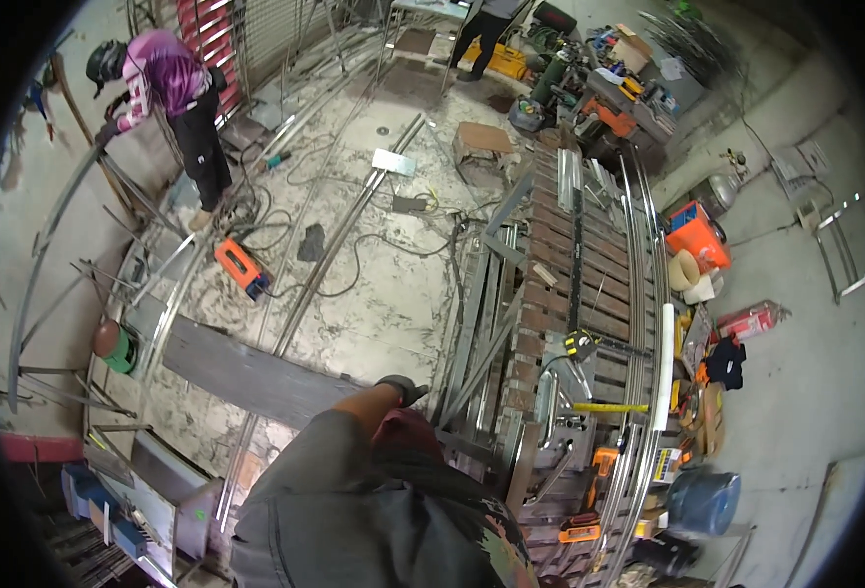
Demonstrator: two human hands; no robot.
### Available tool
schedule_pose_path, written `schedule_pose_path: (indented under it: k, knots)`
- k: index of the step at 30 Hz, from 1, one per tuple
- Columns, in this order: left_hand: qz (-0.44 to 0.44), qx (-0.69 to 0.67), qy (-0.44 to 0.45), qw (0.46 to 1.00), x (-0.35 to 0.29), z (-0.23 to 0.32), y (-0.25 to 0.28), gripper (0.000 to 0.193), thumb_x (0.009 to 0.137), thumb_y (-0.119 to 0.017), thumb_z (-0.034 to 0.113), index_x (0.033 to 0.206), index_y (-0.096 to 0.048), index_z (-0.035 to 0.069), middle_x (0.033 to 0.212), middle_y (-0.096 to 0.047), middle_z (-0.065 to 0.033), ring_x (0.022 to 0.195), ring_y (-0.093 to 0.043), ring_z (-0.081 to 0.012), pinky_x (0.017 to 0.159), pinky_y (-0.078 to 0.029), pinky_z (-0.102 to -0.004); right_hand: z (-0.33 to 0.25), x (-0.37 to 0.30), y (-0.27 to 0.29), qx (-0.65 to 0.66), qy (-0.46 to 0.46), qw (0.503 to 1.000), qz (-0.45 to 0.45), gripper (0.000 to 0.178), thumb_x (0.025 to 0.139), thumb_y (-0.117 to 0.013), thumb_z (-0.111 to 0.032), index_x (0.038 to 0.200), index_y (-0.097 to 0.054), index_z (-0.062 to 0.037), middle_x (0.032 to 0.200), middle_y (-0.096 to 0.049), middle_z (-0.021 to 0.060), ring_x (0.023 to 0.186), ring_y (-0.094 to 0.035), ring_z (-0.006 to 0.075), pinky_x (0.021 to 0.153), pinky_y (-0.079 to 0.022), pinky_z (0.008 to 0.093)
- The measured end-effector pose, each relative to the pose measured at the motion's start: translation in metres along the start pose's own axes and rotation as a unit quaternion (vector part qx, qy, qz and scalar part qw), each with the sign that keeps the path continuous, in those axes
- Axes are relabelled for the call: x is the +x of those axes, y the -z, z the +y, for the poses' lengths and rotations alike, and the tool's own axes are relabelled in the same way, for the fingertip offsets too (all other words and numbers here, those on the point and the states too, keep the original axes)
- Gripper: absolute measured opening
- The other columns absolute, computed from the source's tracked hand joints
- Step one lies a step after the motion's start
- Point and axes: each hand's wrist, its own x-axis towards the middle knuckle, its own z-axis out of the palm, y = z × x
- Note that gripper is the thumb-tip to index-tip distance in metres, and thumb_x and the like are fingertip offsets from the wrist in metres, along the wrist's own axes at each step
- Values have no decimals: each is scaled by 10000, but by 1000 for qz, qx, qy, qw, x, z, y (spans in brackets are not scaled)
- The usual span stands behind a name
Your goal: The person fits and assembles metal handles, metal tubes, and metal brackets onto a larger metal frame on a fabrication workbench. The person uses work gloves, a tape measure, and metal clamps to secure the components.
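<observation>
My left arm, in a dark grey short sleeve, reaches forward from the lower edge. At its end my left hand (403,389) wears a dark glove and hangs beside the near left edge of the slatted metal workbench (535,338). Its fingers are too small and dark to read, and no held thing shows. My right hand is out of sight. On the bench lie a black and yellow tape measure (579,344), a strip of yellow tape (609,407), a long dark bar (576,245), shiny clamps (547,407) and an orange and black power tool (589,500).
Long metal tubes (349,225) and cables cross the floor near an orange welding machine (240,269). A dark plank (256,372) lies to my left. One person (173,98) stands far left by a curved metal frame (36,255); another (483,39) stands at the back.
</observation>
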Motion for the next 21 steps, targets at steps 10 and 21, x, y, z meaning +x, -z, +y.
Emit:
schedule_pose_path:
  k: [10,21]
  knots:
    - [23,-111,1,994,91,-88,-39,756,993,-418,676,1478,-562,114,1508,-545,-211,1471,-431,-351,1208,-333,-414,-192,-92,152,177,-6,976,125,338,1014,-629,-105,1300,-576,67,1213,-679,180,987,-706,290,837,-624,386]
    - [4,-233,284,930,8,-241,14,822,1010,-315,688,1324,-663,13,1388,-602,-278,1363,-542,-403,1145,-398,-480,-355,-60,210,133,-43,976,164,141,976,-687,-59,1087,-632,9,940,-718,114,846,-725,196,721,-598,328]
